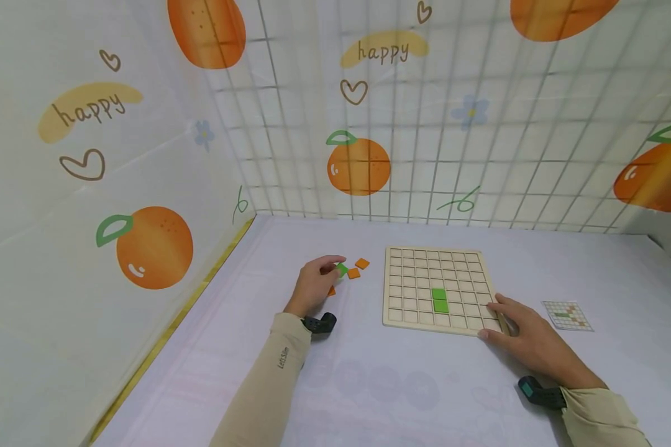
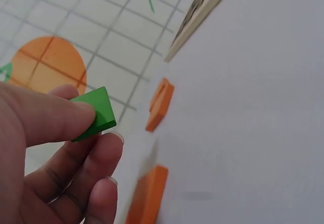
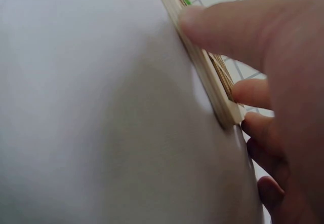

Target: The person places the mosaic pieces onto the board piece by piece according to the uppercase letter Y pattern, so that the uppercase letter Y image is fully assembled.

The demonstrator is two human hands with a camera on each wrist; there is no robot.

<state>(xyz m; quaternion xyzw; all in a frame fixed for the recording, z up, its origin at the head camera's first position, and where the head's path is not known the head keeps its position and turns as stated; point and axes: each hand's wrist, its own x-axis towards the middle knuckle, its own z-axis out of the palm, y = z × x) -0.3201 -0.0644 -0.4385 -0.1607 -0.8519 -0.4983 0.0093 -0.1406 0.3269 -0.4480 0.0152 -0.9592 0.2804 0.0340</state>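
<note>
Leftward, hand [image 1: 312, 284] pinching tile [image 2: 104, 105], right [image 1: 530, 336] seemingly relaxed

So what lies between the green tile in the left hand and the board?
Two orange tiles lie there on the table, in the head view.

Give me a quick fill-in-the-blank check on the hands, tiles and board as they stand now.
1. The left hand pinches a tile whose colour is ____.
2. The green tiles lying on the gridded board number ____.
3. The loose tiles near the left hand are coloured ____.
4. The right hand touches the gridded board, and the patterned card lies to the board's ____.

Missing words: green; two; orange; right.
</note>
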